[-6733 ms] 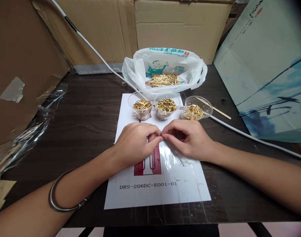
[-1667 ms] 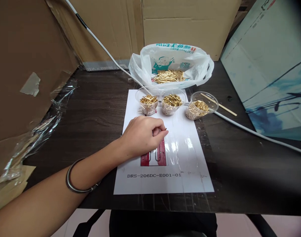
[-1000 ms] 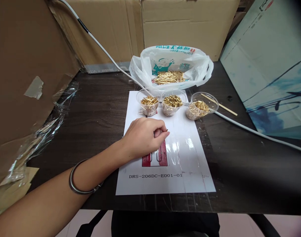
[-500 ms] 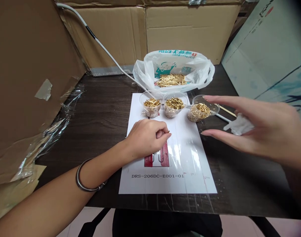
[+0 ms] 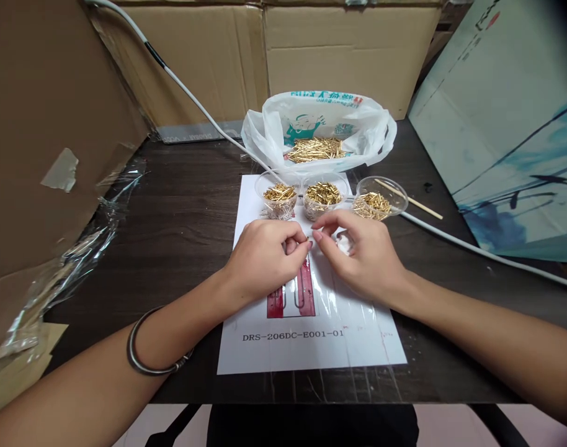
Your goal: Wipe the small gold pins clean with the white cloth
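Observation:
My left hand (image 5: 270, 257) is closed over the printed sheet (image 5: 246, 354). Its thumb and forefinger pinch a tiny brass-coloured piece, likely a pin, mostly hidden by the fingertips. Close beside it, my right hand (image 5: 370, 257) has its thumb and forefinger near the left fingertips, with a small gap. A crumpled white tissue (image 5: 343, 243) is held under its curled fingers. Just beyond the hands stand a left clear cup (image 5: 280, 197), a middle clear cup (image 5: 324, 197) and a tilted right clear cup (image 5: 375, 200), each with small brass pins.
Behind the cups, a white plastic bag (image 5: 265, 133) lies open with longer brass pins (image 5: 317, 149) inside. A white cable (image 5: 204, 113) crosses the dark table (image 5: 181, 198). A wooden stick (image 5: 425, 207) lies right of the cups. Cardboard (image 5: 353, 59) walls the back and left; a pale printed box (image 5: 507, 136) stands right.
My right hand has come left and down from the right cup to beside my left hand, bringing the tissue along. My left hand keeps its pinch. The view has shifted slightly.

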`<state>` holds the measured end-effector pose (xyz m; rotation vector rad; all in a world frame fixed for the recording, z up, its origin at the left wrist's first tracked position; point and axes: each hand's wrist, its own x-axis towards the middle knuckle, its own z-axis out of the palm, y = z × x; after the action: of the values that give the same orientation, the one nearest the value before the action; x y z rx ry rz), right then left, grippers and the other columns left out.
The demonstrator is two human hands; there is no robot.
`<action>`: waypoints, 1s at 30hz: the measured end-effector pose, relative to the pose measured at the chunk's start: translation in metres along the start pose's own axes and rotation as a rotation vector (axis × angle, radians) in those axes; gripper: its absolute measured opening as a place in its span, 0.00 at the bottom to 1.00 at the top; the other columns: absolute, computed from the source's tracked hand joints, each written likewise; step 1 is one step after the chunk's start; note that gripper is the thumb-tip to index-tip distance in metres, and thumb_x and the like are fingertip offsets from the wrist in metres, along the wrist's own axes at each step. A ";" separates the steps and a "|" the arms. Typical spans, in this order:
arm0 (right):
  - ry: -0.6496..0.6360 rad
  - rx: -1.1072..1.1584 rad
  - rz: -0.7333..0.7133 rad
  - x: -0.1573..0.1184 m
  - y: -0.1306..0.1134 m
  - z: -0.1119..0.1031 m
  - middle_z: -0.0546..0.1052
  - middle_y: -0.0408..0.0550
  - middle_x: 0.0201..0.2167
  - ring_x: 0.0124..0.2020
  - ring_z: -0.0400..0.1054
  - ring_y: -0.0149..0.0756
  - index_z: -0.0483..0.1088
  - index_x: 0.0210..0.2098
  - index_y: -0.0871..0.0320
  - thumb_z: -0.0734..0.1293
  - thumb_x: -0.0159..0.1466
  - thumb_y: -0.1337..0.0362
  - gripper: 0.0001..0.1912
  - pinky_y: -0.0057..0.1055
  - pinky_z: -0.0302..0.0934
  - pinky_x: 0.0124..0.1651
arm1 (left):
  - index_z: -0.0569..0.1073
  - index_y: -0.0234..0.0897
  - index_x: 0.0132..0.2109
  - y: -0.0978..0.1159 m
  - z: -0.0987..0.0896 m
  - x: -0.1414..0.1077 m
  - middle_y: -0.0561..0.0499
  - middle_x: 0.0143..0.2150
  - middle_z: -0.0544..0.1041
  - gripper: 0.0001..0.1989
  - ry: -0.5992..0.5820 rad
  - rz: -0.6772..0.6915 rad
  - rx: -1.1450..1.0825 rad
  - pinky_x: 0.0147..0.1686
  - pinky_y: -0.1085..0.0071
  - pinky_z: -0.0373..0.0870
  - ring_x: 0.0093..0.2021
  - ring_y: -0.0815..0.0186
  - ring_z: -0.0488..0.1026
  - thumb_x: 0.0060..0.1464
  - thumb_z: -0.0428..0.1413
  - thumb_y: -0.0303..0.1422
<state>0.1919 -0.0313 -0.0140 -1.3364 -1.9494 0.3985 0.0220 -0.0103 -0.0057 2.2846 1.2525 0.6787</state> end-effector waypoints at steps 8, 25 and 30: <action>-0.037 0.045 -0.047 -0.001 0.008 0.001 0.77 0.41 0.27 0.29 0.71 0.26 0.75 0.36 0.61 0.65 0.60 0.67 0.07 0.24 0.61 0.35 | 0.76 0.35 0.27 -0.006 0.001 0.008 0.56 0.21 0.70 0.10 -0.052 0.007 0.031 0.26 0.73 0.56 0.23 0.74 0.62 0.53 0.54 0.30; -0.076 0.005 -0.072 -0.001 0.015 -0.001 0.77 0.41 0.28 0.29 0.70 0.27 0.73 0.35 0.60 0.64 0.61 0.66 0.07 0.25 0.60 0.34 | 0.78 0.37 0.31 -0.007 0.001 0.010 0.56 0.20 0.69 0.08 -0.109 -0.012 0.050 0.26 0.72 0.54 0.23 0.73 0.61 0.53 0.54 0.32; -0.086 0.012 -0.050 -0.001 0.015 -0.001 0.77 0.41 0.28 0.29 0.70 0.27 0.73 0.35 0.59 0.63 0.62 0.66 0.07 0.26 0.60 0.35 | 0.79 0.41 0.35 -0.006 0.000 0.009 0.56 0.19 0.67 0.08 -0.103 -0.034 0.040 0.26 0.73 0.54 0.22 0.73 0.60 0.53 0.56 0.34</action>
<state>0.2029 -0.0258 -0.0226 -1.2790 -2.0430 0.4494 0.0220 0.0009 -0.0072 2.2944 1.2638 0.5214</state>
